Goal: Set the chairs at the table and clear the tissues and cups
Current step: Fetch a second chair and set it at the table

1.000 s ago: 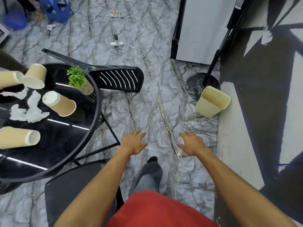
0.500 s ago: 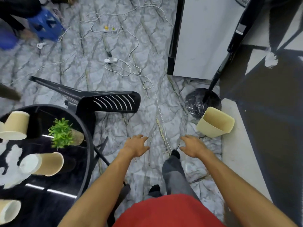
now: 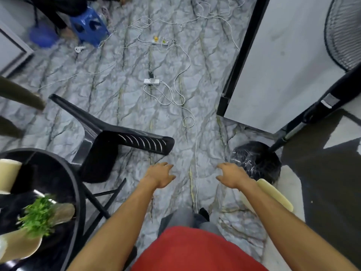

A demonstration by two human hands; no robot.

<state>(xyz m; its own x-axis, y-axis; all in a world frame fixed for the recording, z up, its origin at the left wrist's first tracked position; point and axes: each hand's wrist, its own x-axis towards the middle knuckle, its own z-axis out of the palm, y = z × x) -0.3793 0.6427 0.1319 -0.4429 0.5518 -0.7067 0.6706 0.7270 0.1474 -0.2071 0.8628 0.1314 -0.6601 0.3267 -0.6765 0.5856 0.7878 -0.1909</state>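
Note:
A black plastic chair [image 3: 109,141] lies tipped over on the marble floor, its slotted back pointing right. Just below the backrest's end hovers my left hand [image 3: 159,174], empty, fingers spread. My right hand [image 3: 231,176] is held out level with it, also empty with fingers apart. The round black table [image 3: 77,194] fills the lower left; on it lie paper cups [image 3: 8,173] and a small green plant [image 3: 38,217]. A second cup [image 3: 21,247] lies on its side at the table's near edge. No tissues are in view.
A beige waste bin [image 3: 277,195] stands on the floor under my right forearm. A black fan base [image 3: 254,160] and its pole are right of it. White cables and a power strip [image 3: 152,81] trail across the floor ahead. A blue stool [image 3: 88,26] sits far left.
My view has moved forward and up the room: the table has slid to the lower left, the fallen chair sits nearer, and both hands have stayed outstretched and empty.

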